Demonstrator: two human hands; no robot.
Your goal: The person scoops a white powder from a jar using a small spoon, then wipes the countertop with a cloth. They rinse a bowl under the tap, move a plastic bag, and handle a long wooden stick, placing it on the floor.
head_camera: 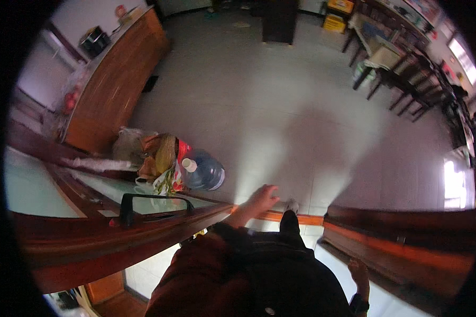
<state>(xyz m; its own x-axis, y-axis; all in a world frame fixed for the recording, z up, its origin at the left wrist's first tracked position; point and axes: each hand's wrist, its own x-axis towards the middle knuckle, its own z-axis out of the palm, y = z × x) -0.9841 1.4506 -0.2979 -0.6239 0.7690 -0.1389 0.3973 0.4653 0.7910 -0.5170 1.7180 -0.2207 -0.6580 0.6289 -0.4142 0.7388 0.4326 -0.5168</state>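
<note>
My left hand (265,197) reaches forward over the threshold of a doorway, fingers apart and holding nothing that I can see. Beside it on the left is the edge of a reddish wooden door (142,233) with a black pull handle (156,197). My right hand (357,269) hangs low at my side near the right door panel (400,241), a dark band on its wrist; its fingers are blurred. On the floor beyond the left hand, a large blue water bottle (206,170) with a pale cap stands by several bags (156,152). One shoe (292,206) shows at the threshold.
A wooden counter (115,79) runs along the left, with a dark appliance (95,41) on top. Dark chairs (404,85) and a table (382,55) stand at the upper right, near yellow boxes (334,23). A dark cabinet (278,21) is far ahead.
</note>
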